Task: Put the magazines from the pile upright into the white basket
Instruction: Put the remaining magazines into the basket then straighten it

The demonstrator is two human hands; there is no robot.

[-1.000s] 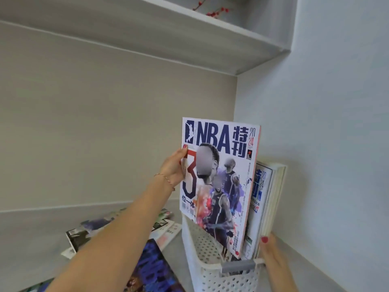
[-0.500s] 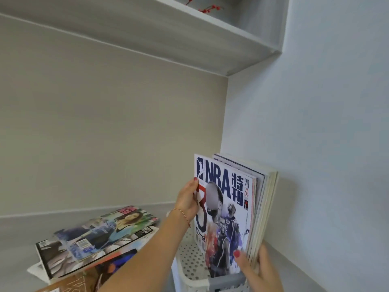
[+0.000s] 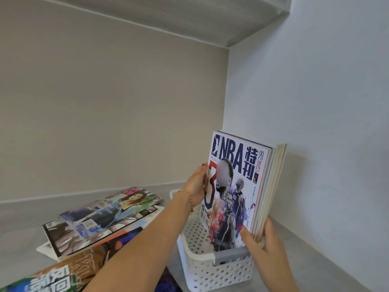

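A white perforated basket (image 3: pixel 212 275) with a grey handle stands on the grey counter near the right wall. Several magazines stand upright in it. The front one is an NBA magazine (image 3: pixel 237 186) with basketball players on the cover. My left hand (image 3: pixel 196 186) grips its left edge, thumb on the cover. My right hand (image 3: pixel 265 247) holds the lower right corner of the upright stack, thumb on the NBA cover. A pile of magazines (image 3: pixel 105 218) lies flat on the counter to the left.
The basket sits in a corner: a beige back wall, a pale right wall (image 3: pixel 326 123) close behind the stack, and a shelf (image 3: pixel 189 15) overhead. A brown magazine (image 3: pixel 59 279) lies at the bottom left, partly under my left forearm.
The NBA magazine has come down into the basket and now stands flush against the other upright magazines. My right hand has shifted from the basket's edge onto the stack's lower corner.
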